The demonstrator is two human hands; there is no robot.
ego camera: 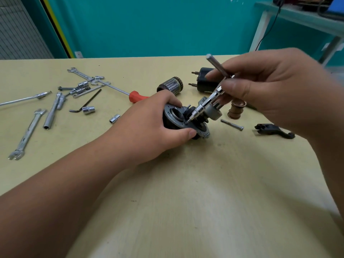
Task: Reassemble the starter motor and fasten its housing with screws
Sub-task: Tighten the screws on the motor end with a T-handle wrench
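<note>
At centre frame on the surface point(186, 183), the left hand point(149, 125) is clamping its fingers point(172, 101) round the motor housing point(176, 119) while the right hand point(270, 86) is pinching a chrome driver point(208, 100) onto its flange, apparently screw-fastening, next calling for steady, square turning.

The desk point(186, 183) is pale yellow-beige with a faint wood grain and a few dark specks. Behind it the wall point(149, 25) is teal, edged by a yellow stripe point(56, 25) and a grey ribbed shutter point(18, 30). The wrenches point(28, 135), sockets point(88, 110) and driver point(202, 106) are shiny chrome silver. The screwdriver handle point(136, 96) is orange-red and the hex key point(87, 103) black. The housing point(199, 129) is black with a dull grey flange. The armature point(170, 86) shows grey and dark stripes with copper-brown windings. The solenoid point(203, 84) and lever point(273, 130) are black, the bushing point(236, 110) coppery brown and the bolt point(231, 124) dark grey.
</note>
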